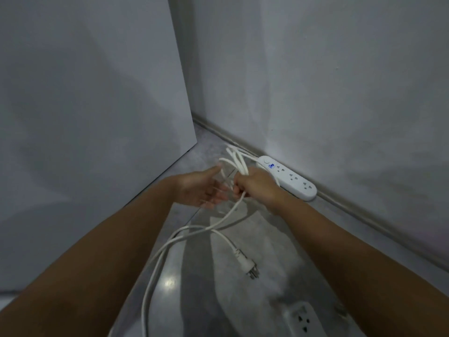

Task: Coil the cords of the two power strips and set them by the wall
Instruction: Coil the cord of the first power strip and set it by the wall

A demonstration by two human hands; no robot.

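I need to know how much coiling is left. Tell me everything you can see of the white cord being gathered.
The white cord looks like smooth round plastic-sheathed cable. Several loops are bunched in the right hand, standing up above the fist; the open left hand is beside them. Loose lengths hang down and trail over the floor toward the bottom edge. One length ends in a white plug lying on the floor, prongs bare.

Almost nothing here can be read. The white power strip (pixel 288 177) lying on the floor against the base of the wall carries a small blue mark (pixel 272 165) just beside its round switch, at the end nearer the corner, but the mark is too blurred to make out as letters or a brand. No other text, number or sign shows.
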